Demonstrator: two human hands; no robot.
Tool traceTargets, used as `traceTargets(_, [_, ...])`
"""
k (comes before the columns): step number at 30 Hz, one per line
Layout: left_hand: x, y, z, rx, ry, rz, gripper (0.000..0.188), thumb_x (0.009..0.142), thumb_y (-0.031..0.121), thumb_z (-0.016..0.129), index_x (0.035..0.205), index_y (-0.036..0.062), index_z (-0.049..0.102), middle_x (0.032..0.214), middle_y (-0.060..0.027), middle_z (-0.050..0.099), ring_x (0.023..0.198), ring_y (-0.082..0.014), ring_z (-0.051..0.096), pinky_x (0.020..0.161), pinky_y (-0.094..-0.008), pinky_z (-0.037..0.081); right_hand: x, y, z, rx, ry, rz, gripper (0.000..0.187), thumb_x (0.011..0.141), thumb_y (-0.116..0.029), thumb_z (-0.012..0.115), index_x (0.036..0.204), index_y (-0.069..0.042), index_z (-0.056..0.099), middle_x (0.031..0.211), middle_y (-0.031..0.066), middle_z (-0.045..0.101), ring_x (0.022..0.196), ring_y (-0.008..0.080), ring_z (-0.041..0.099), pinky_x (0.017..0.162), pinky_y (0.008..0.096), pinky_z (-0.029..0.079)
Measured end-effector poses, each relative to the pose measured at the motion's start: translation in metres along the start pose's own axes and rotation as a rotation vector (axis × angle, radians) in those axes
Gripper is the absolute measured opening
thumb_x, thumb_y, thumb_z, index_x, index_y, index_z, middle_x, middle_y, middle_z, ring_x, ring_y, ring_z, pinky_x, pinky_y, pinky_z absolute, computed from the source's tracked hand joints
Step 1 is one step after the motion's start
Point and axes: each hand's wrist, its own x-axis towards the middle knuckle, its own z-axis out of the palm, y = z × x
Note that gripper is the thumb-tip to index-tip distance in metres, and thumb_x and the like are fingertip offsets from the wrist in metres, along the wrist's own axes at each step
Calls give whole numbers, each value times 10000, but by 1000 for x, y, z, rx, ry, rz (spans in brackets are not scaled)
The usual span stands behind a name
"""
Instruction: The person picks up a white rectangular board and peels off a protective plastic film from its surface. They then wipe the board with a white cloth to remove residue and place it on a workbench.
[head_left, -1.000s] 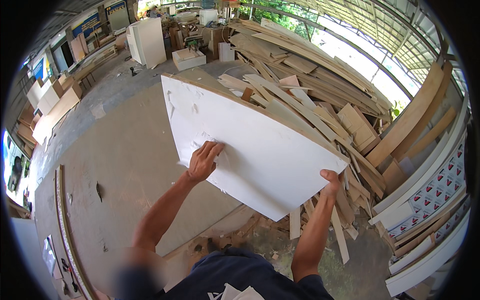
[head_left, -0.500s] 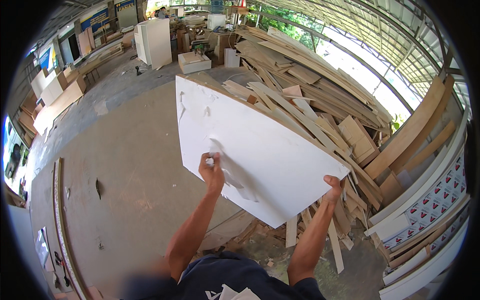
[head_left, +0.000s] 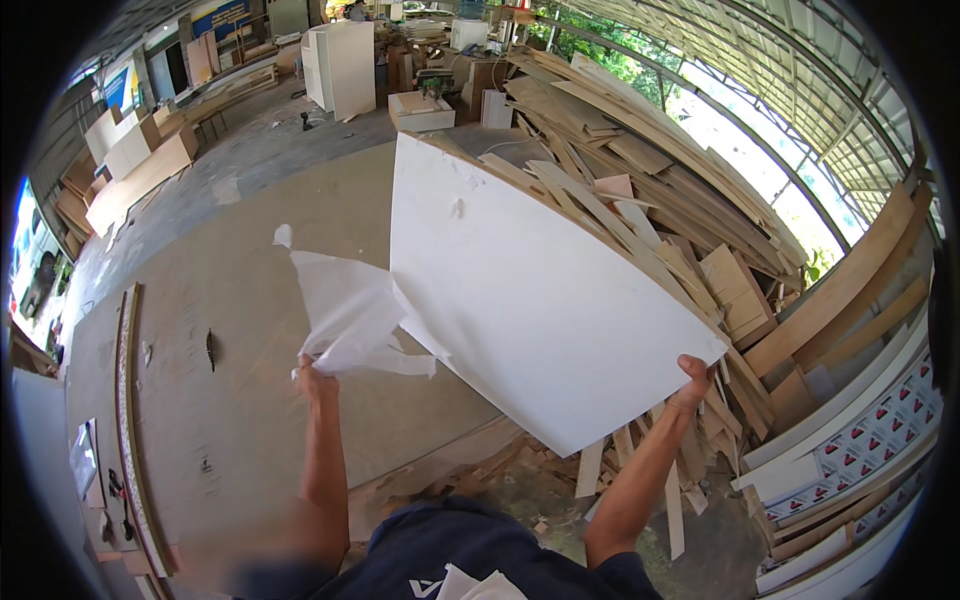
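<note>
Step in hand, judging by the frame: stripping the protective film off a white board.

Left hand [head_left: 318,377] is closed in a fist on a crumpled white film sheet [head_left: 350,310]. The film is mostly free; it balloons up and left of the fist, and one strip looks attached at the lower left face of the white board [head_left: 530,290].

Right hand [head_left: 694,378] is clamped on the board's lower right corner, fingers wrapped around the edge, thumb side toward the camera. The board is held up tilted in front of the person, its long face toward the camera and top edge leaning away, over the floor [head_left: 200,300]. It touches nothing else that can be seen. The upper face shows small torn scraps of film near the top.

Below the board: offcut sticks and chips lie on the ground near the person's feet.

Behind and to the right: a big scrap wood pile [head_left: 640,180] of strips and panels, and stacked boards [head_left: 850,290] leaning at the right edge.

Left floor: a long curved wood strip [head_left: 128,400].

Far: a white cabinet [head_left: 345,65], boxes and flat panels at the back of the shed.

Next move calls for a continued pull away from the board to break the last attached strip, with the right hand bracing the corner so the board doesn't swing. Leftover scraps at the top would need a separate pick.
</note>
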Motion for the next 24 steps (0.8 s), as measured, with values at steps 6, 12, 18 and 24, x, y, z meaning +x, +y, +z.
traceTargets(6, [84, 86, -64, 51, 111, 417, 386, 991, 243, 572, 1199, -81, 567, 1199, -186, 632, 939, -292, 658, 845, -462, 583, 6, 8, 3, 76, -148, 3, 593, 629, -138, 688, 1192, 9, 570, 1034, 128, 629, 871, 257, 627, 786, 391, 536])
traceTargets(12, [-1, 164, 64, 425, 258, 984, 286, 939, 259, 716, 823, -3, 705, 896, -32, 621, 763, -183, 613, 715, -335, 519, -5, -2, -4, -11, -41, -51, 644, 605, -199, 673, 1180, 79, 588, 1024, 155, 633, 894, 294, 644, 781, 403, 554])
traceTargets(18, [-45, 142, 146, 1067, -253, 1266, 119, 758, -20, 756, 820, -56, 662, 961, -114, 641, 858, -260, 642, 774, -357, 514, -2, 7, -21, 2, -51, -63, 642, 604, -189, 661, 1178, 87, 578, 1022, 153, 629, 892, 293, 634, 793, 391, 541])
traceTargets(24, [-94, 22, 176, 1387, -795, 359, 285, 801, 206, 809, 1005, 35, 707, 785, -188, 699, 723, -266, 692, 674, -386, 537, -14, -1, -6, 3, -57, -106, 631, 614, -171, 658, 1181, 92, 575, 1033, 146, 632, 906, 288, 632, 814, 381, 532])
